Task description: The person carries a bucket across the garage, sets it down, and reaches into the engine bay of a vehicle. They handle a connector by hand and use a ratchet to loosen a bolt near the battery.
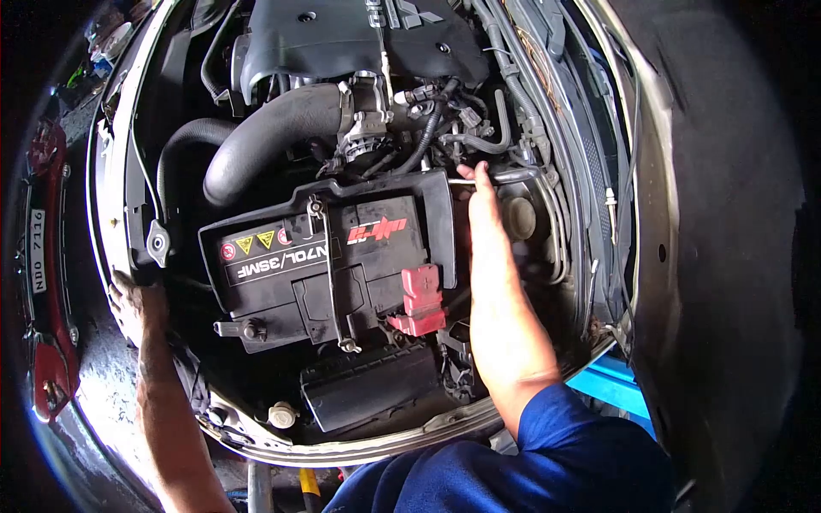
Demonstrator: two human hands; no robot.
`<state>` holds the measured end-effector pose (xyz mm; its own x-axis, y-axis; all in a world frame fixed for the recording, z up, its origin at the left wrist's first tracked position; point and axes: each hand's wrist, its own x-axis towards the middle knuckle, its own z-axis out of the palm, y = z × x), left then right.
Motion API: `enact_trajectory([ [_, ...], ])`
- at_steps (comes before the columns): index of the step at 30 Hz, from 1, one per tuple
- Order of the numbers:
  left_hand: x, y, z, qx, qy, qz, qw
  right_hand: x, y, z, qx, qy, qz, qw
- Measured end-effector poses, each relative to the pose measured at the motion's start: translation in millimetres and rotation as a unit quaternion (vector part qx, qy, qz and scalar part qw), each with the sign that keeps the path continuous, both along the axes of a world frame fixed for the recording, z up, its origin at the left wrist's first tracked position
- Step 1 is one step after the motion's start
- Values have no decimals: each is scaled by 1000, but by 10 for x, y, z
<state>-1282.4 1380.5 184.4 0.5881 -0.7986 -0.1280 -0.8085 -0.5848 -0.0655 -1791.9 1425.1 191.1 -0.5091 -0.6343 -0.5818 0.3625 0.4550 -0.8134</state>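
My left hand (138, 306) rests on the front body edge of a car, beside the radiator cap (157, 242), its fingers apart and holding nothing. My right hand (481, 184) is seen edge-on just right of the battery's black tray wall (441, 224). Its fingers close around a silver metal bar (463, 181), whose kind I cannot make out; the palm side is hidden. Between my arms sits a black car battery (282, 295), with a hold-down bracket (332, 274) across its top. A red terminal cover (422, 299) stands on its near right corner.
A black engine cover (359, 43) and a thick air intake pipe (265, 132) lie beyond the battery. A black box (369, 389) is nearest my body. Hoses and a round reservoir cap (519, 218) crowd my right forearm. The raised hood (727, 256) borders the right.
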Motion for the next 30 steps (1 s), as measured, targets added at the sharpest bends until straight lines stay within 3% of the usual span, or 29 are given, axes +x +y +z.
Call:
enact_trajectory([
  [2,84,-6,-101,13,5,9,1000,143,64,132,-45,158,113,980],
  [4,277,7,-348,-10,-44,-37,998,369,101,357,-57,264,157,950],
  [5,294,6,-353,-10,-47,-38,998,429,70,374,-140,297,144,934],
  [6,303,6,-360,-14,-44,-37,998,468,62,451,-182,229,106,950],
  [8,281,15,-337,-15,-41,-37,998,464,29,593,-209,214,118,947],
  [10,199,3,-242,-10,-16,-14,1000,553,-14,849,-171,268,133,939],
  [12,179,15,-238,-19,-10,-11,1000,633,-49,1117,-38,290,169,941],
  [14,195,-6,-245,-30,-6,-8,1000,468,-44,1053,-131,170,140,967],
  [15,223,-15,-265,-17,-12,-11,1000,360,-49,1032,-196,48,107,974],
  [18,214,-1,-274,-7,-15,-15,1000,315,-85,970,-272,-99,37,957],
  [21,142,13,-208,5,-30,-29,999,608,-55,863,-221,182,173,942],
  [24,146,3,-197,-4,-27,-24,999,73,-49,831,-167,-34,-149,974],
  [26,131,4,-196,-3,-24,-21,999,-5,0,777,-230,-101,-147,957],
  [29,85,13,-175,0,-24,-21,1000,660,45,784,-254,178,99,946],
  [30,76,9,-151,1,-24,-22,999,591,10,797,-227,197,75,951],
])
